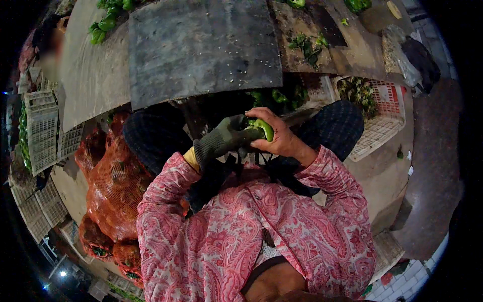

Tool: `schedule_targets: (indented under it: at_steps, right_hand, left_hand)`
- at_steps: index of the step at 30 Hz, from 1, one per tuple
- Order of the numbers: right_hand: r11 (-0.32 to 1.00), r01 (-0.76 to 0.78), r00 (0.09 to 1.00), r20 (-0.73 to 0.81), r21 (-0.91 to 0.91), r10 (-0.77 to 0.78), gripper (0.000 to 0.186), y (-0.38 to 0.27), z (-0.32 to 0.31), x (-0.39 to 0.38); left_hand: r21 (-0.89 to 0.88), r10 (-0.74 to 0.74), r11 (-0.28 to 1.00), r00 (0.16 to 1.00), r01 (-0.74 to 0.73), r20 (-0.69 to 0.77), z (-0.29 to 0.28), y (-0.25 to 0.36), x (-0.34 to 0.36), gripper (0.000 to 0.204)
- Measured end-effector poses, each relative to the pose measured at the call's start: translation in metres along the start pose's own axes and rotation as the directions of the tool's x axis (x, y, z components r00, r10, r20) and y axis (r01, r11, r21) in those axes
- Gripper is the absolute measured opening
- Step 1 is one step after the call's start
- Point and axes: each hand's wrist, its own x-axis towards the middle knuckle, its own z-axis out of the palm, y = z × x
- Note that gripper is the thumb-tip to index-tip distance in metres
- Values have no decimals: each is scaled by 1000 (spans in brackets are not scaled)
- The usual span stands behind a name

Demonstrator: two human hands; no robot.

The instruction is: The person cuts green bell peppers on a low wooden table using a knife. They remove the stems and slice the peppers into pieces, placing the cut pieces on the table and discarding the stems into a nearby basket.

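Note:
A green bell pepper (268, 130), seemingly cut or broken open with its pale inside showing, is held above my lap between both hands. My right hand (278, 136) is bare and curls round its right side, fingers above and thumb below. On the other side, my left hand (230, 134) wears a dark grey-green knit glove, and its closed fingers press against the pepper's opened side. What the gloved fingertips do inside it is hidden. Beyond my hands, more green peppers (279, 96) lie in shadow below the board's near edge.
A dark board (204, 48) covers the tabletop ahead, with peppers (107, 21) at its far left and leafy scraps (307, 48) to its right. Red mesh sacks (115, 186) crowd my left side. White crates (41, 131) stand farther left; another crate (380, 136) holds trimmings at right.

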Motion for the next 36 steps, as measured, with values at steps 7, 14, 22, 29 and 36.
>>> schedule_targets:
  at_steps: [7, 14, 22, 29, 36]
  right_hand:
    - [980, -47, 999, -7, 192, 49, 65, 7, -10, 1]
    - [844, -267, 943, -55, 465, 329, 53, 7, -8, 3]
    - [780, -162, 903, -228, 604, 364, 40, 12, -1, 1]
    - [973, -76, 950, -282, 218, 137, 36, -4, -4, 3]
    - [964, -59, 912, -379, 259, 157, 31, 2, -5, 6]
  left_hand:
    - [-360, -66, 931, 998, 62, 3, 6, -9, -1, 31]
    - [-330, 22, 938, 967, -108, -253, 13, -15, 5, 27]
    - [-261, 175, 931, 940, -255, -292, 18, -19, 12, 25]
    - [-291, 157, 931, 961, -220, -226, 13, -18, 9, 28]
    - [332, 490, 844, 858, -421, -156, 19, -12, 4, 41]
